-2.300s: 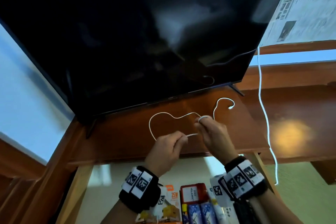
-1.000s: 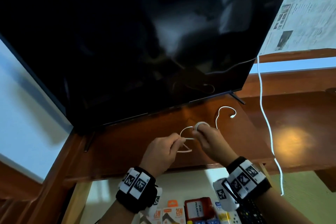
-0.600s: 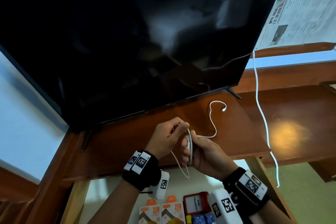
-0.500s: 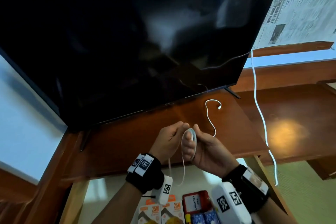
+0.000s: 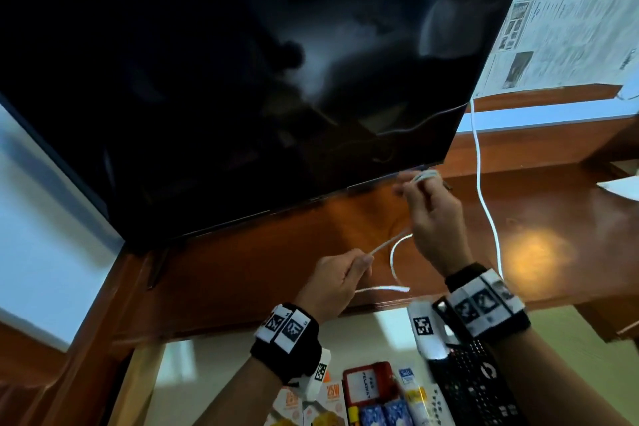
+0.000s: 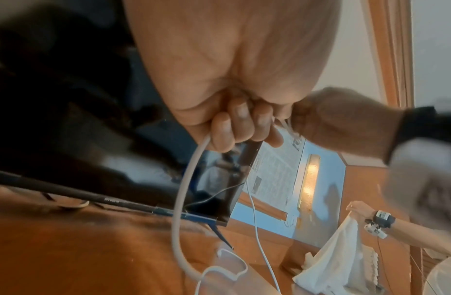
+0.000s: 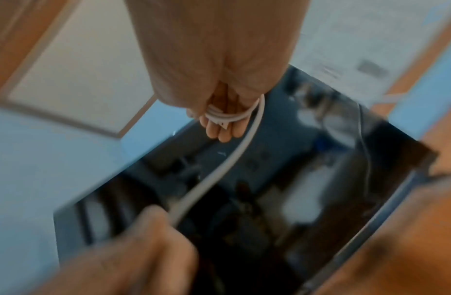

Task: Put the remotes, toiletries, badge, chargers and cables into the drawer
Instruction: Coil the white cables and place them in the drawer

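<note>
Since the shot a couple of seconds back, way more of the white cable (image 5: 392, 254) has been wound up and the hands have pulled apart again, right one lifted up toward the TV's bottom edge. Right hand (image 5: 436, 218) has a few loops of cable wrapped around its fingers (image 7: 223, 127), which look fairly straight in the wrist view, so the coil sits on them rather than in a fist; the plug end pokes out of the wraps. Left hand (image 5: 337, 278) is pinching the loose run lower down, over the front edge of the wooden surface (image 5: 242, 270), feeding it along. The cable is thin, light and floppy (zero stiffness, it'll spring open the second you let go), so I reckon the place to hold is right across the bundle, pinching all loops at once, not the tail. Room-wise: the TV (image 5: 242, 79) hangs close above the right hand, so not much clearance up there, and another white cord (image 5: 484, 204) dangles just to the right, easy to snag. The drawer (image 5: 345, 367) sits open below the surface's front lip, already holding charger boxes (image 5: 333, 401), a red badge holder (image 5: 366, 386), some toiletries and a black remote (image 5: 473, 387), with open room on its left side for dropping the coil.
</note>
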